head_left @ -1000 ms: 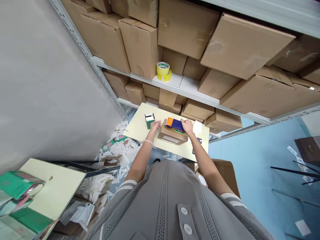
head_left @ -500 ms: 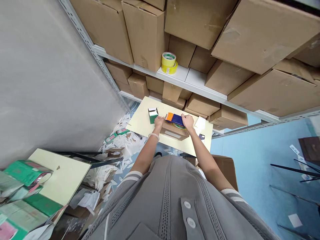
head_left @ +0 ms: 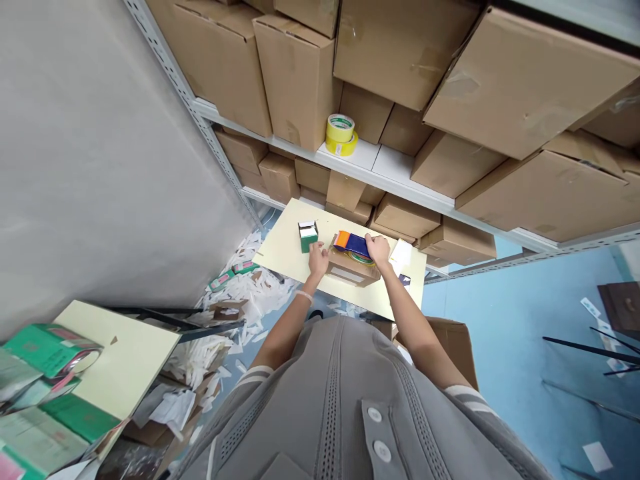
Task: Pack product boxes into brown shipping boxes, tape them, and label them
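Tabletop [head_left: 283,247] bears carton [head_left: 371,275], green box [head_left: 309,243] (white inside); right hand [head_left: 379,249] grips dispenser [head_left: 357,245], left [head_left: 318,260] curled, hold unclear.

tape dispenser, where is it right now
In the head view, the tape dispenser is just right of centre, at the top of the carton, its right end held in the right hand.

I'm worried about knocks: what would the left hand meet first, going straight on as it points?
Probably the left end of the cardboard carton; the small green box stands slightly left of that line. Depth is unclear, so the left hand might pass between them.
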The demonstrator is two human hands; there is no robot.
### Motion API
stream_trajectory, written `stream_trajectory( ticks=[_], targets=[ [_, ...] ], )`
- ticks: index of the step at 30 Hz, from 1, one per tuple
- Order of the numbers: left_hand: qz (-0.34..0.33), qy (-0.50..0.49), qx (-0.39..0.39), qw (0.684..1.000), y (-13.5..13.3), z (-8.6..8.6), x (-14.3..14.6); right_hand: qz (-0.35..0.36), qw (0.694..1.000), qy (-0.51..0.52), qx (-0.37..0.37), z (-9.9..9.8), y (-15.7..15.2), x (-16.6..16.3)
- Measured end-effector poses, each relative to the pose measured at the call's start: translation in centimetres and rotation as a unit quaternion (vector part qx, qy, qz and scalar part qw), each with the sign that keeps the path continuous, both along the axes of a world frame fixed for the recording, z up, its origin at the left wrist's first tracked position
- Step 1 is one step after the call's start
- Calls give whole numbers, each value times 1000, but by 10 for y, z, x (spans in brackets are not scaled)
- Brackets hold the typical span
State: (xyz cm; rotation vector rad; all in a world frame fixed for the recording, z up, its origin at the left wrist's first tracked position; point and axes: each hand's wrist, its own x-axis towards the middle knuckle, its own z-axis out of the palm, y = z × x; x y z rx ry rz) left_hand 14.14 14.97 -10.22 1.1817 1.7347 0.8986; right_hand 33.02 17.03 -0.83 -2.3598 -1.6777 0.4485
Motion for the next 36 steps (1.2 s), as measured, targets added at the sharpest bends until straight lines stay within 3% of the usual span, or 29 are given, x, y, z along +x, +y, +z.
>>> stream_trajectory(
  ticks=[2,5,8,13,25,29,36],
  targets=[
    [-128,65,90,986,-5,5,-5,2,1000,-3,-6,0,-1,0],
    [-337,203,193,899,-5,10,-11,4,1000,-13,-14,0,-3,-1],
    [-407,291,216,838,0,14,-12,7,999,-30,-20,0,-5,-3],
    [-422,370,241,792,6,17,-6,17,998,-43,-43,8,-1,-6],
    [-405,425,216,780,4,18,-7,30,993,-67,-91,27,0,9],
    [-411,428,199,780,5,19,-8,35,991,-80,-98,32,-14,52],
    [-416,397,199,794,9,19,-10,-34,981,-152,-113,31,-78,185]
  ],
)
